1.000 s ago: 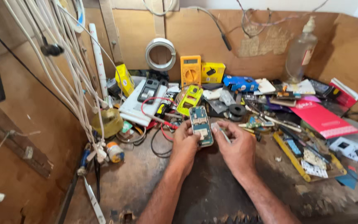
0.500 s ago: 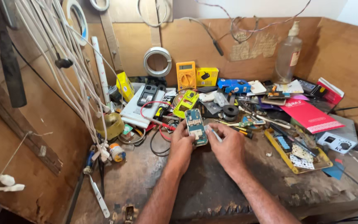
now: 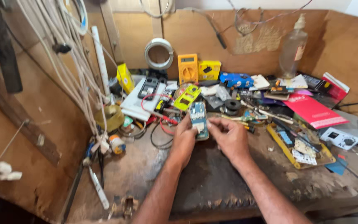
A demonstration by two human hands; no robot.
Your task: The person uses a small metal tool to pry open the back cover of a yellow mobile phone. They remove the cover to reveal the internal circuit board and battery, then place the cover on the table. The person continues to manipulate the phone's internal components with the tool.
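The left hand (image 3: 184, 139) holds a small opened phone (image 3: 198, 120) with its green board showing, just above the middle of the worn workbench (image 3: 212, 186). The right hand (image 3: 228, 135) pinches at the phone's lower edge. It looks like the person is working on the board. The next move likely needs small, careful fingers.
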